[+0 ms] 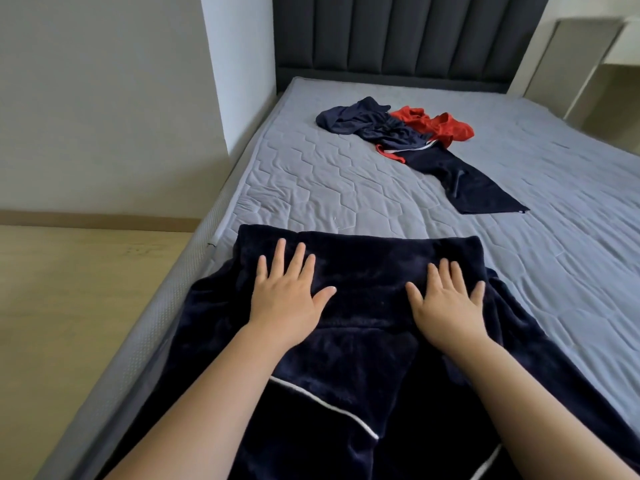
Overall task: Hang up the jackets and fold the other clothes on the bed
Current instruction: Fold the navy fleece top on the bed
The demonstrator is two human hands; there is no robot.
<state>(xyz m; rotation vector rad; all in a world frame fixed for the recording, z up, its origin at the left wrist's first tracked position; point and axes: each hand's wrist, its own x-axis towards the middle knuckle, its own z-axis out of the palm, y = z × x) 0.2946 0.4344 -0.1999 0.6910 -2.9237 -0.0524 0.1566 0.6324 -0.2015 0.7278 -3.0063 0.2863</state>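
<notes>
Your dark blue fleece garment [360, 261] lies spread at the near end of the bed [311, 174], its top part folded over, with white piping [332, 407] lower down. It looks soft, thick, floppy and fairly light. The plush pile should grip the quilted bed rather than slide, but it likely won't hold a crease alone, so expect to press each fold. Best take it by the folded edge or the side hems, using both hands. Your left hand [287, 296] and right hand [446, 306] lie flat on the folded part, palms down, fingers [279, 254] straight and spread, gripping nothing, just pressing the cloth. A loose heap of blue and red clothes [408, 133] sits well apart, toward the headboard [398, 36].
</notes>
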